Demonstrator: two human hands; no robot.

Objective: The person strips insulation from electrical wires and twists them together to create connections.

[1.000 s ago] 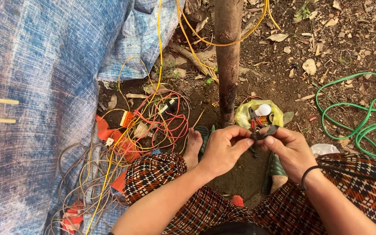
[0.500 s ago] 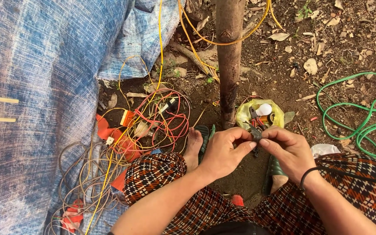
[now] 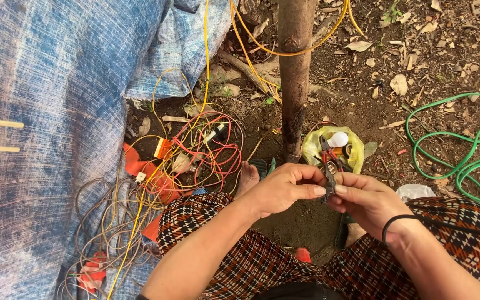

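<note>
While our 2 hands have barely shifted over the last second, our left hand [image 3: 281, 191] and right hand [image 3: 368, 200] stay pinched together on the small dark metal pliers with red wires [image 3: 329, 169], above the yellow plastic bag [image 3: 315, 145].

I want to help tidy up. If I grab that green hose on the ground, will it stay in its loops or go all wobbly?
Probably wobbly: the green hose lies in loose, uneven loops with nothing tying them, so they would likely sag and spread. It looks long, so likely heavy to drag, and may snag on the dry leaves.
</note>
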